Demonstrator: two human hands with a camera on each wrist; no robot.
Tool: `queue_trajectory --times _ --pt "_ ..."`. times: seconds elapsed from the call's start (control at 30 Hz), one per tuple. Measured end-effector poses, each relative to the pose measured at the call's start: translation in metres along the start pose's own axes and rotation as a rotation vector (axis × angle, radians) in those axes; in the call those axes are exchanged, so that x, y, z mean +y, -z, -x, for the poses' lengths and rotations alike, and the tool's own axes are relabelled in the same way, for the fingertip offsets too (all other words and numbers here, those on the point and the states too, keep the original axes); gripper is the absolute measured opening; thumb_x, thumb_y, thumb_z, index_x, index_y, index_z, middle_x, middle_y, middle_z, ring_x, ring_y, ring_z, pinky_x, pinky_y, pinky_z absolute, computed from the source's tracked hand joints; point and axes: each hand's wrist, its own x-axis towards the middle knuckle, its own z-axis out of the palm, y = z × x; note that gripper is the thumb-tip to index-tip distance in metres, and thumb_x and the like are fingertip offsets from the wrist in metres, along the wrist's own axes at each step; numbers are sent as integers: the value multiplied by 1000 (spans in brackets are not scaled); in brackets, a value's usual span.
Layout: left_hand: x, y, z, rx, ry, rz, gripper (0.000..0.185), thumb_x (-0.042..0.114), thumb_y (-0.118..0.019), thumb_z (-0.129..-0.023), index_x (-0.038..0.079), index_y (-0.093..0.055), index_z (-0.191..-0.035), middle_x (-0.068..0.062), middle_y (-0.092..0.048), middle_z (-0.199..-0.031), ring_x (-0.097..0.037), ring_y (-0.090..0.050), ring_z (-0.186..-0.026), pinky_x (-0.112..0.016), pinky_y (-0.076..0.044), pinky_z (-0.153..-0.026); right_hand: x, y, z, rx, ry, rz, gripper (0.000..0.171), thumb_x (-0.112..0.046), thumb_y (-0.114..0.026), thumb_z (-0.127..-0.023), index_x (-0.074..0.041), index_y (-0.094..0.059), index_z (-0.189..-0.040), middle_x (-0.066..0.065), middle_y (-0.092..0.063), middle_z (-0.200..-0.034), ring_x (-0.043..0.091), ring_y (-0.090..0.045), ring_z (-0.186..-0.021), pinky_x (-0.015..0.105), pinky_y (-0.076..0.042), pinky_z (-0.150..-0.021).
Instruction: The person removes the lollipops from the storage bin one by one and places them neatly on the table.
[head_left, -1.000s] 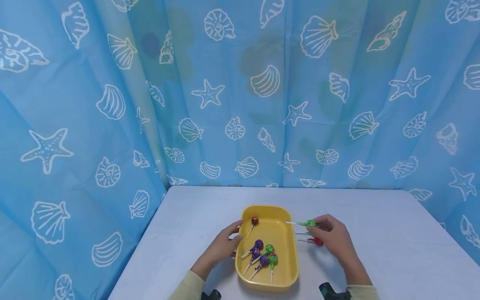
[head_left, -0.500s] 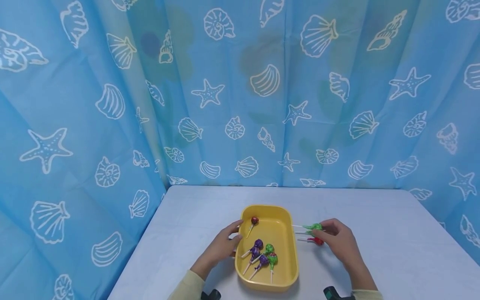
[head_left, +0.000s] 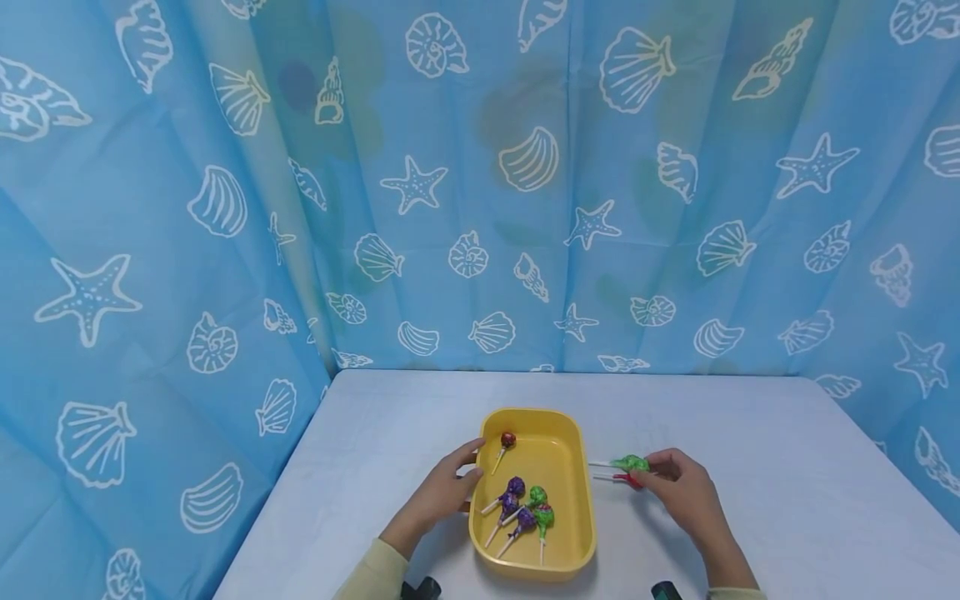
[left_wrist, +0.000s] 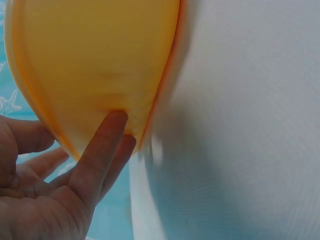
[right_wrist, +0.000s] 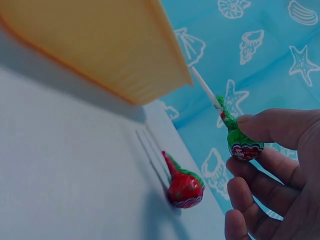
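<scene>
- Within the right grip (head_left: 686, 492), a green lollipop (right_wrist: 245, 145) is pinched by its wrapped head; thumb and fingers are closed to that width only, the lower fingers being loosely bent.
- Just outside the yellow box (head_left: 553, 462), the lollipop has been shifted towards the wearer over the last second; its stick, then seen across the right rim, is now seen beside it.
- Near it on the surface (head_left: 405, 408), a red lollipop (right_wrist: 182, 192) is seen, with a second green one (right_wrist: 196, 174) mostly hidden behind. The pinched one is judged to have been brought alongside these, its resting place not yet settled.
- Against the box's left side, extended fingers of the left grip (head_left: 441, 493) are rested, unchanged.
- Inside, six lollipops are left undisturbed.
</scene>
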Motion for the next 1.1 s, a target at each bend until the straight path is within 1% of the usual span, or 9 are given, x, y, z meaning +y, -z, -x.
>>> queue_trajectory --times 0.23,0.37,0.5,0.7,0.93,1.03,1.1 --pt "0 1 0 -3 16 4 51 12 -54 -106 18 -44 -155 -22 -46 -150 -34 -65 -112 -35 -64 -70 12 -2 -2 6 -4 48 40 -25 -75 -89 4 -62 -113 18 -69 -105 36 -62 -101 52 -54 -83" --pt "1 1 -1 0 21 1 51 12 -55 -105 18 -44 -155 -21 -46 -150 -32 -65 -110 -36 -64 -71 14 -2 -3 1 2 68 41 -27 -76 -88 4 -63 -113 17 -70 -104 36 -63 -100 52 -55 -82" --pt "3 1 0 3 24 -1 51 12 -55 -105 18 -44 -155 -21 -47 -149 -33 -65 -111 -36 -64 -71 15 -3 -3 -13 -8 82 43 -28 -77 -88 4 -63 -112 17 -69 -102 34 -62 -97 49 -56 -79" --pt "3 1 1 2 23 5 51 11 -55 -105 18 -44 -155 -22 -47 -149 -35 -65 -112 -36 -64 -71 24 -8 -4 -14 -24 91 39 -26 -77 -87 3 -64 -109 13 -70 -98 31 -62 -94 47 -55 -79" --pt "2 0 1 -1 17 1 51 12 -55 -105 18 -44 -155 -22 -47 -149 -35 -64 -112 -36 -64 -71 30 -10 -5 -10 -37 113 37 -22 -80 -84 2 -64 -107 10 -68 -94 26 -59 -86 39 -52 -71" --pt "2 -1 1 4 22 -6 51 12 -56 -105 18 -45 -154 -22 -47 -149 -35 -64 -113 -36 -64 -71 31 -11 -4 -12 -44 130 36 -20 -80 -84 2 -64 -107 11 -68 -94 25 -58 -85 40 -52 -72" --pt "2 -1 1 5 29 -8 51 13 -55 -105 18 -45 -154 -21 -47 -149 -36 -64 -113 -36 -64 -71 31 -12 -4 -20 -47 140 36 -19 -81 -84 2 -64 -107 11 -68 -94 26 -59 -86 43 -53 -74"
